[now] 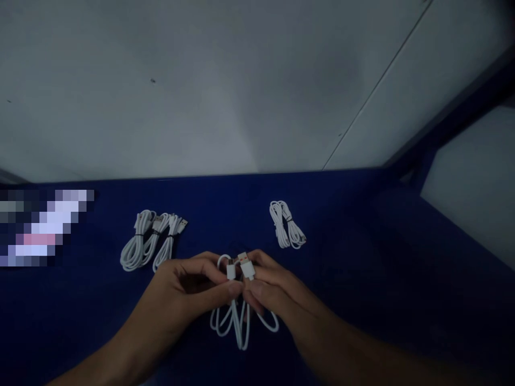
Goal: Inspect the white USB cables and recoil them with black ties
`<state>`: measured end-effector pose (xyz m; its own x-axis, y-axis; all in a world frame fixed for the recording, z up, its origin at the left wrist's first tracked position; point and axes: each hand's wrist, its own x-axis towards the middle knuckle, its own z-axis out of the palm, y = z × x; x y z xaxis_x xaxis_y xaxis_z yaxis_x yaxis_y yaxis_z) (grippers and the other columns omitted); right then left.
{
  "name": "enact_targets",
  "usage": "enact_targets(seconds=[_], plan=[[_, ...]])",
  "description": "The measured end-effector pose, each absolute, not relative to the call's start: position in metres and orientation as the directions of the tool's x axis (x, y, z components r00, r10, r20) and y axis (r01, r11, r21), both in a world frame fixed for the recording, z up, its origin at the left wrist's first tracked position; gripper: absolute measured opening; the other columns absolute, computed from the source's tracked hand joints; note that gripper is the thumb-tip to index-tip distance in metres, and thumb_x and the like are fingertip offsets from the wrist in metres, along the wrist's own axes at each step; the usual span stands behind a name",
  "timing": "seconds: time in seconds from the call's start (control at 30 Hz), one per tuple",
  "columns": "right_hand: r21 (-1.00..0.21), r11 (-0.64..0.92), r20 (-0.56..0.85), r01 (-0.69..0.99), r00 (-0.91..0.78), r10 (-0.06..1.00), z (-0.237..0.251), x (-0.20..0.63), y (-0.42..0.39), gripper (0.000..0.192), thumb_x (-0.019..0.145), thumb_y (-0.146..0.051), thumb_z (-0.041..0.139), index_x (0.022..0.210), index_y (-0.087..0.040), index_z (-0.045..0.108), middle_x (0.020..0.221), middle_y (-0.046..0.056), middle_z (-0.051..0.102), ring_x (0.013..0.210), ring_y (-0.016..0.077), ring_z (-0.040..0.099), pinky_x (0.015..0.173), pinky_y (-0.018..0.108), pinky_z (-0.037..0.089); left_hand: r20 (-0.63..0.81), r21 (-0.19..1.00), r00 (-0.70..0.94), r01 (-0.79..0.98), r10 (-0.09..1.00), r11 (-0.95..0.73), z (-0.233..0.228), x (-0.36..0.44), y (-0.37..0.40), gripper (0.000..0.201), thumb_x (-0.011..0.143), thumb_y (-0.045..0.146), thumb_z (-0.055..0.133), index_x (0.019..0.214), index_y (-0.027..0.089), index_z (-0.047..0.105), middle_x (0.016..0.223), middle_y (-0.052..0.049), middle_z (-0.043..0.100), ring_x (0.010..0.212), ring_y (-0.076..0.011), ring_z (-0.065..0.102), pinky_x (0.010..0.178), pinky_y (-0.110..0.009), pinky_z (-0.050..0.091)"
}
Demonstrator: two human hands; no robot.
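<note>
A white USB cable (241, 327) hangs in loose loops between my two hands at the lower middle. My left hand (193, 284) pinches it just below its small connector (230, 269). Close beside, my right hand (273, 287) grips the cable near its larger USB plug (246, 265), which points upward and away from me. Both plugs stand side by side above my thumbs. Part of the cable is hidden behind my fingers.
Several coiled white cables (139, 246) with dark ties lie on the blue surface (225, 209) at left. Another tied cable bundle (286, 225) lies right of centre. A pale wall (201, 107) rises behind. A pixelated patch covers the far left.
</note>
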<state>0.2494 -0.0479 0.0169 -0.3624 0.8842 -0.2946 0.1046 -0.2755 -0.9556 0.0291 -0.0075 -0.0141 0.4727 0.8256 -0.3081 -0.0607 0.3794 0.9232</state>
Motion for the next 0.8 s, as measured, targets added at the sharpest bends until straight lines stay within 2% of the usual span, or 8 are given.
enact_targets(seconds=[0.13, 0.33, 0.57, 0.8], plan=[[-0.960, -0.253, -0.280, 0.120, -0.382, 0.881, 0.0163, 0.2506, -0.0478, 0.045, 0.116, -0.046, 0.043, 0.078, -0.024, 0.055, 0.111, 0.006, 0.061, 0.101, 0.0248, 0.058, 0.094, 0.040, 0.054, -0.312, 0.925, 0.466, -0.049, 0.828, 0.376, -0.0116, 0.0304, -0.0082, 0.010, 0.088, 0.023, 0.094, 0.081, 0.027, 0.091, 0.100, -0.001, 0.077, 0.092, -0.0177, 0.075, 0.090, -0.030, 0.058], [-0.949, -0.297, -0.314, 0.102, -0.352, 0.882, 0.0113, 0.2507, -0.0505, 0.044, 0.115, -0.052, 0.049, 0.083, -0.025, 0.062, 0.113, 0.006, 0.064, 0.105, 0.0260, 0.060, 0.096, 0.041, 0.055, -0.304, 0.926, 0.481, -0.054, 0.822, 0.374, -0.0137, 0.0283, -0.0085, 0.010, 0.089, 0.019, 0.092, 0.083, 0.026, 0.091, 0.102, -0.002, 0.078, 0.095, -0.0197, 0.076, 0.093, -0.032, 0.059], [-0.945, -0.306, -0.328, 0.118, -0.378, 0.866, 0.0083, 0.2559, -0.0529, 0.049, 0.117, -0.058, 0.043, 0.091, -0.026, 0.068, 0.119, 0.006, 0.067, 0.109, 0.0264, 0.061, 0.099, 0.041, 0.054, -0.298, 0.925, 0.483, -0.066, 0.823, 0.374, -0.0167, 0.0279, -0.0090, 0.011, 0.091, 0.020, 0.092, 0.083, 0.026, 0.091, 0.104, -0.001, 0.079, 0.094, -0.0172, 0.076, 0.092, -0.029, 0.058], [-0.956, -0.283, -0.291, 0.077, -0.377, 0.879, 0.0118, 0.2523, -0.0507, 0.044, 0.117, -0.055, 0.049, 0.094, -0.025, 0.073, 0.121, 0.006, 0.066, 0.109, 0.0245, 0.063, 0.099, 0.039, 0.056, -0.300, 0.929, 0.483, -0.047, 0.823, 0.367, -0.0156, 0.0280, -0.0082, 0.010, 0.092, 0.022, 0.092, 0.083, 0.027, 0.091, 0.102, -0.002, 0.078, 0.095, -0.0183, 0.076, 0.093, -0.030, 0.059]])
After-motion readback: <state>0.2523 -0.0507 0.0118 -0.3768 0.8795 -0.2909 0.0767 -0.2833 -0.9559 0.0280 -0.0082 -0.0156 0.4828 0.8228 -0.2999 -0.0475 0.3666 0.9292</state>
